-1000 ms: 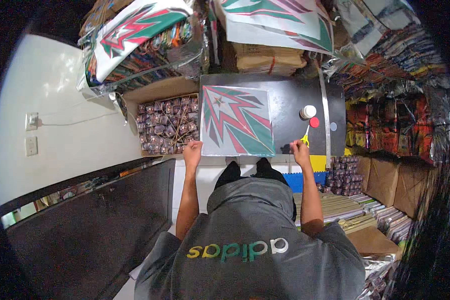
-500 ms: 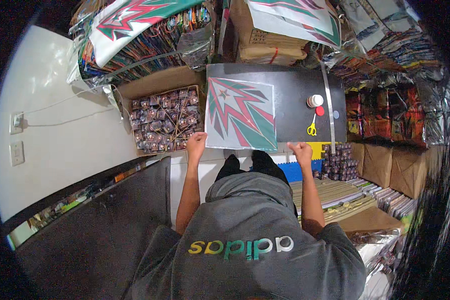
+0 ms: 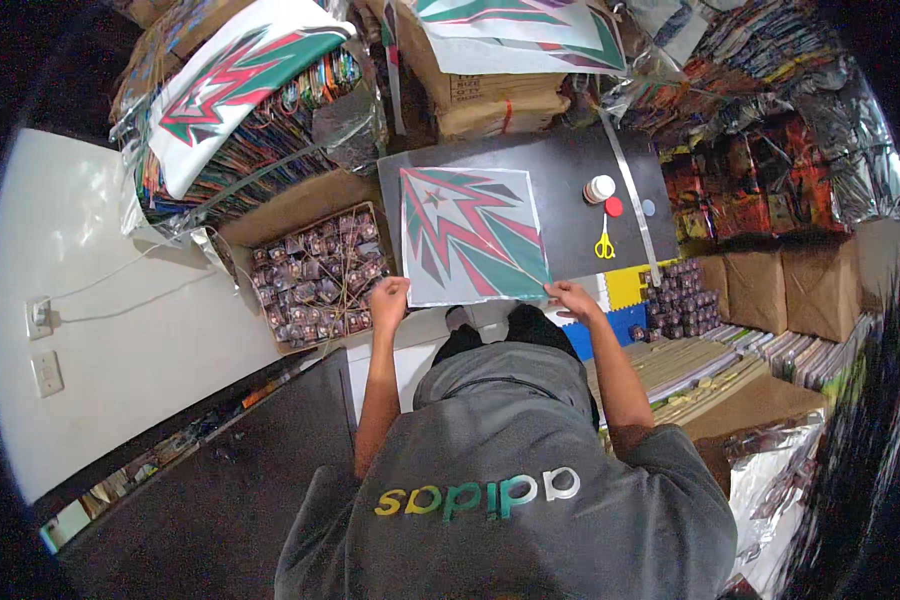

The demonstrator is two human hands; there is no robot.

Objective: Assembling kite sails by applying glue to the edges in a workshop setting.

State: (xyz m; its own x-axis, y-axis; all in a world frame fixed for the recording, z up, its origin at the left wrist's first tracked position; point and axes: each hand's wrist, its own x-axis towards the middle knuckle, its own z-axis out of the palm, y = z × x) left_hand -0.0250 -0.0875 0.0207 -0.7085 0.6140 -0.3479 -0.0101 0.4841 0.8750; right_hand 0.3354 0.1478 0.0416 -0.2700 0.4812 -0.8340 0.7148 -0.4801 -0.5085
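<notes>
A square printed sheet with a red, green and grey zigzag pattern lies flat on a dark board. A thin stick runs diagonally across the sheet toward its lower right corner. My left hand is curled on the sheet's lower left corner. My right hand pinches the lower right corner where the stick ends. Yellow scissors lie on the board to the right of the sheet, apart from both hands.
A white tape roll, a red cap and a long metal strip lie on the board's right. A box of small wrapped bundles stands left. Stacked printed sheets and cardboard boxes crowd the back and right.
My right hand has moved left from beside the scissors to the sheet's lower right corner. My left hand stays at the lower left corner.
</notes>
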